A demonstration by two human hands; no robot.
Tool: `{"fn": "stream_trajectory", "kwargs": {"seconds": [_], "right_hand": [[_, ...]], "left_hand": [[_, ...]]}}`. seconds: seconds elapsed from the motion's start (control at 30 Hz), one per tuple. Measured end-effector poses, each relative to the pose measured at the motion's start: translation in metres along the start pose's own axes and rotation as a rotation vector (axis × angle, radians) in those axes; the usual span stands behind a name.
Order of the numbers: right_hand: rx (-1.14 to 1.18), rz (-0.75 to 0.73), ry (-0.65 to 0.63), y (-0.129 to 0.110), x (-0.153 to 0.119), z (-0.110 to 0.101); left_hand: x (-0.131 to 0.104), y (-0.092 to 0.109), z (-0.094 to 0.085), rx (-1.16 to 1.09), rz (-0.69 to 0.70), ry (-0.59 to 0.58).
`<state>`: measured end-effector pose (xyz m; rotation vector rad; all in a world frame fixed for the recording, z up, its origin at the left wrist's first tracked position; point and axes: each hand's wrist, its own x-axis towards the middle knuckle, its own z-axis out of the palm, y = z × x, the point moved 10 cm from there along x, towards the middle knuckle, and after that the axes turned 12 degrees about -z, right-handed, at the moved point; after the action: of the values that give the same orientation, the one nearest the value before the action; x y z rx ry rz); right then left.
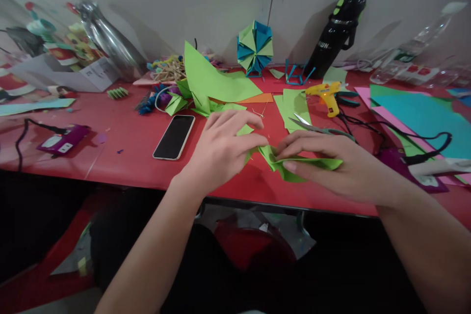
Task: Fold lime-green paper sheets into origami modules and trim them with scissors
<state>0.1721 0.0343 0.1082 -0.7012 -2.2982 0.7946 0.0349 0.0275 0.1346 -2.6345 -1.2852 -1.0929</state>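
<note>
Right hand [342,169] pinches folded bright-green paper [290,175] over the red tabletop's [125,169] near part; left hand [224,147] curls at the paper's left end, grip unclear. White-edged black phone [173,137] lies left, yellow plastic glue gun [326,95] beyond right hand.

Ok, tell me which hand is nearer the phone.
Left. The left hand is just right of the phone; the right hand is farther right, holding green paper.

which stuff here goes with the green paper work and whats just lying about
Likely part of the job:
folded green paper in the right hand
large green sheet
scissors
yellow glue gun

Likely just lying about:
phone
black flask
clear bottle
silver jug
</note>
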Motion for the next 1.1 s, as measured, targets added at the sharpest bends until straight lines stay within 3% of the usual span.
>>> {"fn": "stream_trajectory", "kwargs": {"seconds": [0.13,0.33,0.47,0.53,0.6,0.67,0.73,0.8,0.87,0.97,1.1], "right_hand": [[-0.167,-0.077,0.110,-0.013,0.003,0.000],[-0.426,-0.291,0.218,-0.039,0.000,0.010],[-0.171,-0.294,0.163,-0.034,-0.001,0.012],[0.029,-0.183,0.344,-0.015,-0.005,-0.009],[0.143,0.029,0.703,0.020,-0.024,-0.040],[0.331,0.259,0.897,0.058,-0.040,-0.044],[0.606,0.489,0.797,0.090,-0.040,-0.016],[0.777,0.560,0.650,0.099,-0.033,0.008],[0.837,0.525,0.587,0.097,-0.027,0.019],[0.815,0.457,0.610,0.091,-0.023,0.022],[0.788,0.419,0.676,0.087,-0.021,0.022]], "left_hand": [[0.001,0.004,-0.013,0.150,-0.050,0.191],[-0.003,-0.007,-0.015,0.046,-0.117,0.294],[-0.004,-0.016,-0.013,-0.096,-0.106,0.292],[-0.005,-0.019,-0.010,-0.160,-0.084,0.276],[-0.005,-0.020,-0.008,-0.214,-0.062,0.272],[-0.006,-0.020,-0.007,-0.260,-0.051,0.281],[-0.006,-0.019,-0.007,-0.318,-0.053,0.287],[-0.005,-0.019,-0.005,-0.407,-0.086,0.261],[-0.004,-0.021,-0.001,-0.508,-0.155,0.217],[-0.005,-0.028,0.007,-0.609,-0.321,0.194],[-0.013,-0.051,0.020,-0.759,-0.563,0.296]]}}
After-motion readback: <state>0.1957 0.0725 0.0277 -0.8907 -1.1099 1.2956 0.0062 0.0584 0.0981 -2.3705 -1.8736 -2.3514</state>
